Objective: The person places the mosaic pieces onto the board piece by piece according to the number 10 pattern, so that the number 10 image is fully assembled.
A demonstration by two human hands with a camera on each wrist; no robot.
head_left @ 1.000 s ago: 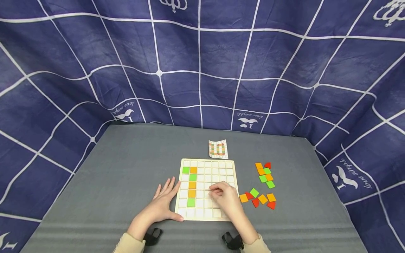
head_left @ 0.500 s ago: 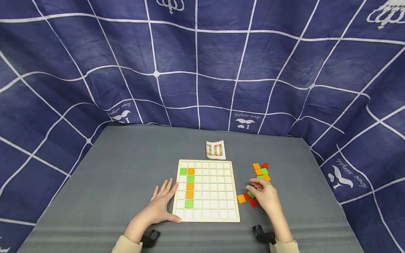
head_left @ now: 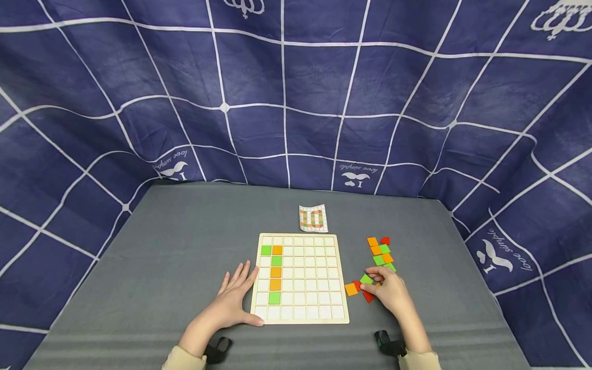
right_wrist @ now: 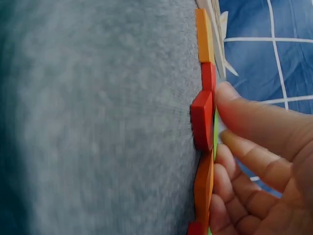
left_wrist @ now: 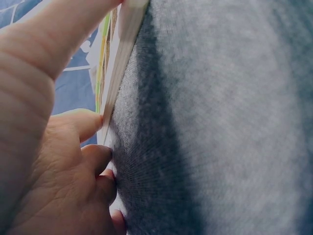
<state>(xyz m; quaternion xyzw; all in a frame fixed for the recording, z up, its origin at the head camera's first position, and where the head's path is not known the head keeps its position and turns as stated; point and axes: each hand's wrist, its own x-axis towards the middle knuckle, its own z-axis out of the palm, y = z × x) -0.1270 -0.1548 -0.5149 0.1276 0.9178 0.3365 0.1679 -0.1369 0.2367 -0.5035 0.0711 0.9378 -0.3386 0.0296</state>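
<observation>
A pale wooden grid board (head_left: 310,284) lies flat, with green and orange square tiles in its second column from the left and a green tile (head_left: 265,250) at upper left. My left hand (head_left: 226,307) rests with spread fingers against the board's left edge; fingertips touch its side in the left wrist view. My right hand (head_left: 392,293) is over the nearer cluster of loose tiles, thumb and index fingertip slightly apart, close to a green tile (head_left: 366,279). Beside it lie an orange tile (head_left: 351,289) and a red piece (right_wrist: 203,120). Other pieces are partly hidden under this hand.
A small printed pattern card (head_left: 313,219) lies behind the board. A second cluster of orange, green and red pieces, including an orange tile (head_left: 372,241), sits farther back on the right. The grey table (head_left: 199,221) meets a blue gridded curtain (head_left: 259,128) at the back.
My right hand has moved right from over the board to the loose tiles, then lowered slightly toward the green tile. My left hand has stayed at the board's left edge.
</observation>
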